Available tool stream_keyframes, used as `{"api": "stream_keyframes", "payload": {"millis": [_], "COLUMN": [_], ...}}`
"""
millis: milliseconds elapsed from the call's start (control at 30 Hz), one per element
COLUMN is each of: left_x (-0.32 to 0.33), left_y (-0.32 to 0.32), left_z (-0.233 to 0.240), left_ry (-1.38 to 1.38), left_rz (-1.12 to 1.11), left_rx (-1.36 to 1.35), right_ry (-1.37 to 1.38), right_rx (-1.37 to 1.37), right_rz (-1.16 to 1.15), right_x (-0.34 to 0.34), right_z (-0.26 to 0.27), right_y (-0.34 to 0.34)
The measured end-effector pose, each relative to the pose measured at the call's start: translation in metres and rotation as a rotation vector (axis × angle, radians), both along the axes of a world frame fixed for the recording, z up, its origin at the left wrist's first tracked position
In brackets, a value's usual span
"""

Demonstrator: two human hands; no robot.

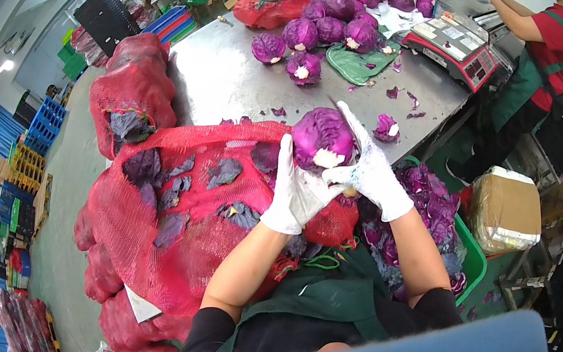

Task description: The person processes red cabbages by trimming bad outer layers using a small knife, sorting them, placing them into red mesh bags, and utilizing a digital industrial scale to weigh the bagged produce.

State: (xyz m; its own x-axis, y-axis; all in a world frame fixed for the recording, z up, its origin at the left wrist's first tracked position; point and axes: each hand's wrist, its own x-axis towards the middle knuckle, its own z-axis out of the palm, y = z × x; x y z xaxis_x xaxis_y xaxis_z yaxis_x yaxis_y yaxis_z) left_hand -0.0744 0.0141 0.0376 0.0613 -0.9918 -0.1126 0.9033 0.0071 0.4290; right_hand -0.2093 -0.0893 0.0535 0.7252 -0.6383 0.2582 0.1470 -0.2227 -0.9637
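Both my hands wear white gloves and hold a trimmed red cabbage [320, 134] over the near edge of the steel table. My left hand [294, 195] cups it from below and the left. My right hand [369, 173] grips its right side, and a thin dark object shows near that forefinger, too unclear to name. The pale cut stem faces me. Below and left lies an open red mesh sack [140, 242] with loose dark outer leaves [224, 173] on it. Another red cabbage [264, 157] is partly hidden left of my left hand. A small cabbage piece [387, 128] rests to the right.
Red cabbages [330, 29] are heaped at the table's [204, 71] far side by a green cloth [358, 64] and a red weighing scale [451, 45]. A green crate [476, 265] of leaves stands at right. A co-worker in a green apron [524, 86] stands beyond; full mesh sacks [138, 72] stand left.
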Motion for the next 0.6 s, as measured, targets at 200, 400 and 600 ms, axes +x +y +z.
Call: {"api": "stream_keyframes", "payload": {"millis": [200, 400, 600], "left_x": [0.038, 0.065, 0.093], "left_y": [-0.005, 0.037, 0.1], "left_z": [-0.015, 0.001, -0.016], "left_ry": [-0.502, -0.975, -0.954], "left_rz": [-0.107, -0.241, -0.088], "left_rx": [0.208, 0.158, 0.346], "right_ry": [-0.252, -0.237, -0.126], "right_rx": [0.821, 0.912, 0.982], "right_rz": [0.08, -0.226, -0.329], "right_x": [0.014, 0.042, 0.06], "right_z": [-0.038, -0.07, -0.097], "right_y": [-0.068, -0.19, -0.291]}}
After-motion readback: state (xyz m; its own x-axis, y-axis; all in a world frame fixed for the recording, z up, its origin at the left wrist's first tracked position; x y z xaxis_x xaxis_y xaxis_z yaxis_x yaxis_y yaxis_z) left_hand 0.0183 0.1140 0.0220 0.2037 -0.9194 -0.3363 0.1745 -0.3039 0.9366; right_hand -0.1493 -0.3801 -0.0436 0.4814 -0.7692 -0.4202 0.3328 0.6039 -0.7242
